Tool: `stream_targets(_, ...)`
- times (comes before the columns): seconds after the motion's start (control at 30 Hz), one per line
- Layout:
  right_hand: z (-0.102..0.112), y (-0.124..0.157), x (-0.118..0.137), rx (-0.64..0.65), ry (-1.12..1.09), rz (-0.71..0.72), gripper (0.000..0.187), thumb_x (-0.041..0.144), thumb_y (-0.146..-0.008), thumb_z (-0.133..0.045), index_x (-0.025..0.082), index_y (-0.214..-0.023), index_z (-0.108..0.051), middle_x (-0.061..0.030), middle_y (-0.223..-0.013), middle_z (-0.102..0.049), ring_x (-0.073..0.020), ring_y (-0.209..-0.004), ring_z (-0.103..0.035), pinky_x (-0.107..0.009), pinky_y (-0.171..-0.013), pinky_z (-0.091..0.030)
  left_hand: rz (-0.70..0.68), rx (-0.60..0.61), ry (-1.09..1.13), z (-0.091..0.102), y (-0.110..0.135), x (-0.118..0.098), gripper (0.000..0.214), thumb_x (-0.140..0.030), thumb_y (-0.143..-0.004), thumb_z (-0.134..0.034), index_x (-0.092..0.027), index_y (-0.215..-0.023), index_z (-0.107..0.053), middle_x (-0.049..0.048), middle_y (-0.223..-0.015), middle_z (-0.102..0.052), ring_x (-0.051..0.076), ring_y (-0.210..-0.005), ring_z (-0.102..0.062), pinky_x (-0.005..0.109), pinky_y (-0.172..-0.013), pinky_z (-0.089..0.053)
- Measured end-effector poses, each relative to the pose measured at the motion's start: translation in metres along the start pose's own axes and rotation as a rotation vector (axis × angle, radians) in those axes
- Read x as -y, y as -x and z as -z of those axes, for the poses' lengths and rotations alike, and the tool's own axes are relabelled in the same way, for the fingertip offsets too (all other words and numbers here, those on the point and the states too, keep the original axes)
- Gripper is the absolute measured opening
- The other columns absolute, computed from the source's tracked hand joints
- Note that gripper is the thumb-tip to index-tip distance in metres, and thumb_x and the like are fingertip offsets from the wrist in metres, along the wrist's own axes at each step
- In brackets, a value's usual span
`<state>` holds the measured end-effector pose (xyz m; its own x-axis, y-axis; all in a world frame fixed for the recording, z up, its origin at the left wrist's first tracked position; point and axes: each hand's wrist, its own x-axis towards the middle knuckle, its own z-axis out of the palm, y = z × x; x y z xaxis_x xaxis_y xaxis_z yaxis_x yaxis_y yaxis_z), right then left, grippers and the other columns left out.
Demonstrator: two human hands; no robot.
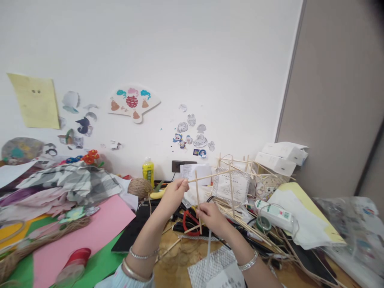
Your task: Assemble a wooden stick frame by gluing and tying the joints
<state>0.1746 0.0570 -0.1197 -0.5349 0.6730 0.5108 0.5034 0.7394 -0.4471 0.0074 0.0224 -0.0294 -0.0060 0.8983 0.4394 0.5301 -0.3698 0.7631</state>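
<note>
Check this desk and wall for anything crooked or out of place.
Yes, mildly. The pale-yellow rectangular paper sheet on the wall looks crooked, its left edge visibly slanting. To the right of the right hand, loose, thin, pale wooden sticks lie jumbled among other items. No spill is evident.

Textured silvery bracelet [143, 257] behind left hand [175, 195], smooth bangle [132, 273] farther back, pale blue sleeve [117, 277], sparkly band [249, 263] behind right hand [212, 218]

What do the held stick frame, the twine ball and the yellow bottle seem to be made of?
Stick frame: probably bamboo or wood, matte; pale tan, slim pieces.
Twine ball: likely jute, dull and rough; brown wound strands.
Yellow bottle: perhaps plastic, smooth; its shouldered shape suggests this, though glass is possible.
</note>
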Motion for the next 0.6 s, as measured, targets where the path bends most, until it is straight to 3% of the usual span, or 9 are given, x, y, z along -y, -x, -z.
stream_targets(0.4,0.005,-0.002,0.004,-0.003,-0.027,-0.003,0.029,0.035,-0.091,-0.05,0.014,-0.071,-0.056,0.004,-0.065,-0.054,-0.0105,-0.059,-0.054,-0.026,-0.059,-0.045,-0.007,-0.002,0.034,0.001,0.003,-0.004,0.031,-0.035,-0.087,-0.053,-0.016,-0.111,-0.054,0.006,-0.111,-0.058,0.02,-0.094,-0.059,0.04,-0.079,-0.051)
stream_targets(0.6,0.012,-0.002,0.011,0.004,-0.063,-0.005,0.035,0.027,-0.088,-0.048,0.017,-0.055,-0.044,0.0061,-0.055,-0.043,-0.0099,-0.054,-0.044,-0.023,-0.054,-0.032,-0.043,-0.015,0.044,0.001,0.004,-0.004,0.028,-0.037,-0.087,-0.052,-0.014,-0.103,-0.057,0.004,-0.1,-0.061,0.017,-0.085,-0.061,0.036,-0.074,-0.051)
